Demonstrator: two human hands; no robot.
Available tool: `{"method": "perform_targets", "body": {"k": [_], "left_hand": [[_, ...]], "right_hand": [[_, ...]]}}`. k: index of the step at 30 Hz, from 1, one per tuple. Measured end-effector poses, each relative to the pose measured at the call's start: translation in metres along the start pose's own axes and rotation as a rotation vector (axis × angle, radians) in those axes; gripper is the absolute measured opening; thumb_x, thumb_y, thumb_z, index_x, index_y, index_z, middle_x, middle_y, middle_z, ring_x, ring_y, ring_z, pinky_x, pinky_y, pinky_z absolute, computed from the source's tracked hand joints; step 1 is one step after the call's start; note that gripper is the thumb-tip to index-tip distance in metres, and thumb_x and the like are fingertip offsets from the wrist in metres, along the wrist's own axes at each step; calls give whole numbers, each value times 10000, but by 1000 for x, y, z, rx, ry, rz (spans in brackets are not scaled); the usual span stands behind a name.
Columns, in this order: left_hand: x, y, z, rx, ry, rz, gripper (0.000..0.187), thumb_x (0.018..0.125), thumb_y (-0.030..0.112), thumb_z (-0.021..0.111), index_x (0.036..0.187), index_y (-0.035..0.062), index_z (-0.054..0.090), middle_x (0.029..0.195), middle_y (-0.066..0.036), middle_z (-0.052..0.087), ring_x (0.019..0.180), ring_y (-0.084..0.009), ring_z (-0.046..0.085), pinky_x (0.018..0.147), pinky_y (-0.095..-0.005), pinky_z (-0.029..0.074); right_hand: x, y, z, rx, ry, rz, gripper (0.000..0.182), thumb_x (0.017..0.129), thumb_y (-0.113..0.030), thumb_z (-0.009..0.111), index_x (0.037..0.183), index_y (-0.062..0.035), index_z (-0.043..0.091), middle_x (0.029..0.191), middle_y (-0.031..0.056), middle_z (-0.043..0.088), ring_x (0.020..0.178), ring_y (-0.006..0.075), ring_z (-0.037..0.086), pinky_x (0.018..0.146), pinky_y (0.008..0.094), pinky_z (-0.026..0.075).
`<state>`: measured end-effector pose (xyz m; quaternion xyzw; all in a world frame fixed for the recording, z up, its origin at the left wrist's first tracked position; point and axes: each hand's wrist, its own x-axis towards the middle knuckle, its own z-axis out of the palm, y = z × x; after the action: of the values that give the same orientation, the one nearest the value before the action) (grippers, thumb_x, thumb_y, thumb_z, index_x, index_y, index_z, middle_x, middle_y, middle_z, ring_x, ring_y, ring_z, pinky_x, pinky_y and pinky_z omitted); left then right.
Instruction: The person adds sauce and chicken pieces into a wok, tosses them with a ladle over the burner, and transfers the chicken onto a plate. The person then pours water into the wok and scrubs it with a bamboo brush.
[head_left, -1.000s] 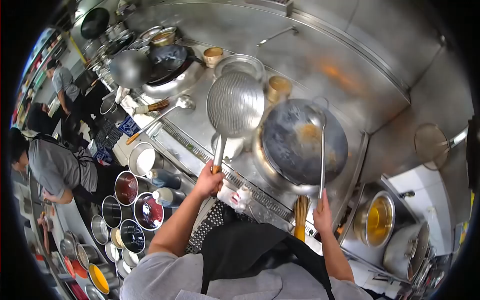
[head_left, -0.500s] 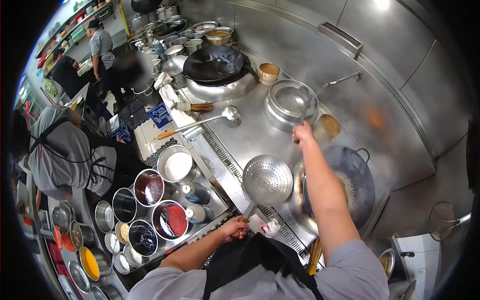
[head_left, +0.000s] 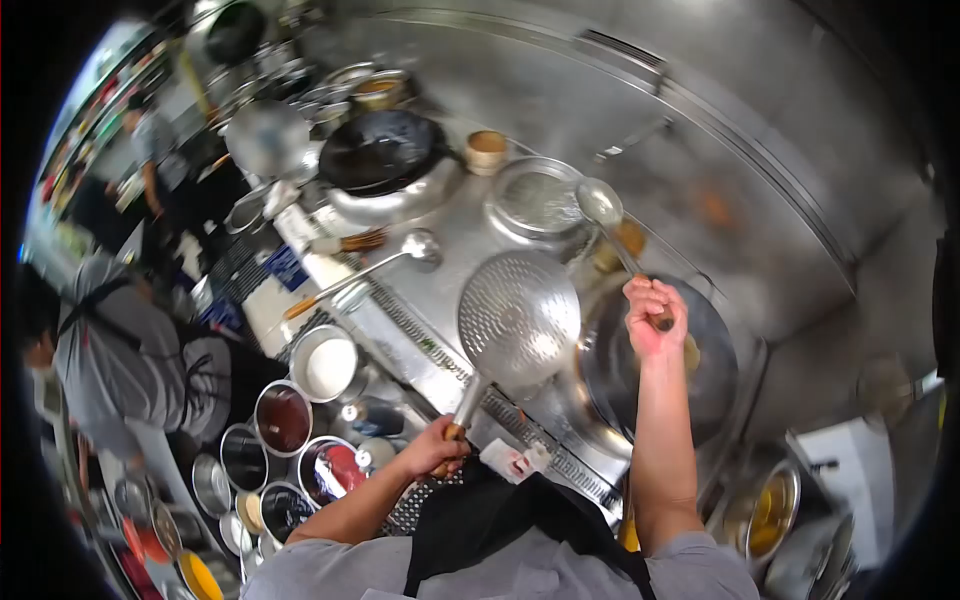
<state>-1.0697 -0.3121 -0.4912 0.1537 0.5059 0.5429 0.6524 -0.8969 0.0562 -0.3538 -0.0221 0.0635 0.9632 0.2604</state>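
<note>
My left hand (head_left: 437, 447) is closed around the wooden handle of a big perforated strainer (head_left: 520, 312), its bowl over the front of the steel cooktop. My right hand (head_left: 656, 312) grips the handle end of a steel ladle (head_left: 600, 202). The ladle's bowl points away from me, beside the rim of a round pot of clear liquid (head_left: 543, 196). Under my right hand and forearm sits a dark wok (head_left: 615, 370), and some pale food in it is partly hidden by my arm.
Another dark wok (head_left: 380, 150) stands at the back left. A second ladle (head_left: 422, 248) and a brush (head_left: 350, 242) lie on the cooktop. Several sauce containers, one with white contents (head_left: 328, 366), line the left. Nearby, a person in a grey shirt (head_left: 125, 350) bends over.
My right hand has drawn the ladle back from the pot, so the hand is now above the wok. The strainer looks larger and higher. The whole view has shifted.
</note>
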Motion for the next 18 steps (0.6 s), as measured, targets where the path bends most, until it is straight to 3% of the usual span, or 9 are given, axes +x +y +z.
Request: {"method": "perform_targets", "body": {"k": [3,4,6,8,11,12,18], "left_hand": [[19,26,30,-2,-23,78,369,813,13,670,1091,49,430,738,-77,536,491,-146,524,406,-300,435],[29,34,44,47,-20,83,366,809,13,666,1086,50,428,741,-76,539,485,-148,524,401,-301,432],[34,69,84,247,18,33,346,818,24,652,1053,44,399,707,-66,522,484,-153,526,431,-316,461],[72,55,103,237,40,126,361,803,30,648,1078,-1,416,658,-64,515,469,-154,517,407,-314,423],[110,63,152,334,88,123,389,796,34,642,1116,-25,430,640,-69,509,459,-153,502,376,-318,377],[131,57,164,310,61,137,332,797,23,638,1055,-5,431,632,-61,499,444,-148,491,362,-304,358],[201,11,250,183,18,95,133,772,-3,619,839,15,505,637,-70,523,470,-169,526,378,-321,388]], "right_hand": [[-77,-17,10,-145,-7,-103,114,910,-18,504,990,46,455,903,81,459,634,89,522,512,231,474],[-101,-24,10,-185,15,-142,138,921,-24,503,1055,-4,479,928,82,466,637,88,502,504,227,454],[-148,-35,14,-316,125,-215,182,917,-21,514,1095,-50,485,932,83,473,643,91,493,500,225,436],[-191,-39,26,-429,312,-315,277,902,-10,537,1155,-113,493,890,76,488,630,99,491,479,225,405],[-249,-51,18,-546,515,-377,388,887,3,549,1241,-118,448,845,85,515,604,107,492,451,231,386],[-264,-45,17,-628,633,-452,533,869,12,558,1349,-131,376,835,110,546,583,115,494,437,228,377],[-356,-15,-2,-645,625,-405,585,857,-13,563,1385,-196,392,891,116,508,576,82,463,413,193,381]]}}
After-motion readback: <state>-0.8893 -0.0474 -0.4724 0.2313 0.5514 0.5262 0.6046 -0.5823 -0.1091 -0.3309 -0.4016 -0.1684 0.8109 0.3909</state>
